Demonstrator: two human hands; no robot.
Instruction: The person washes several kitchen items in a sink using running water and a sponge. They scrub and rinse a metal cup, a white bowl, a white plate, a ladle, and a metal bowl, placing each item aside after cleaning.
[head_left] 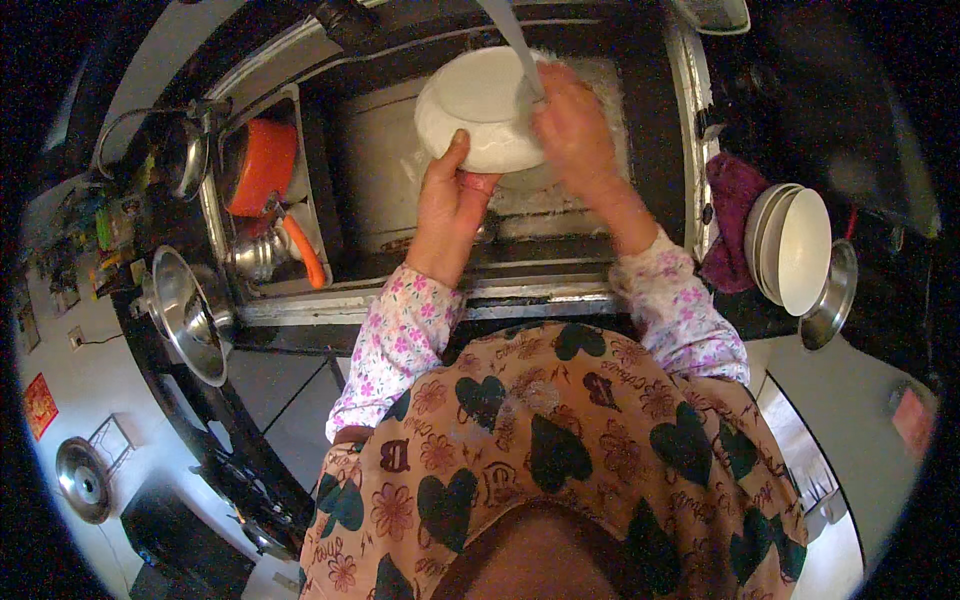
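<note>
Over the sink [370,190], my left hand [450,205] grips a white plate [480,125], thumb on its near face and the other fingers behind it. The plate is tilted, with a round ring showing on its face. At its right rim is my right hand [577,130], smeared by motion, its fingers curled and partly hidden; whether it holds anything I cannot tell. A pale grey strip [512,42], perhaps the faucet spout, slants down from the top edge to my right hand. Below the plate, a pale round edge shows in the sink.
Left in the sink's side basin lie an orange pot [262,165] and an orange-handled utensil [302,250]. A steel basin [188,312] stands further left. On the right counter are stacked white bowls [803,250], a purple cloth [730,205] and a steel bowl [832,300].
</note>
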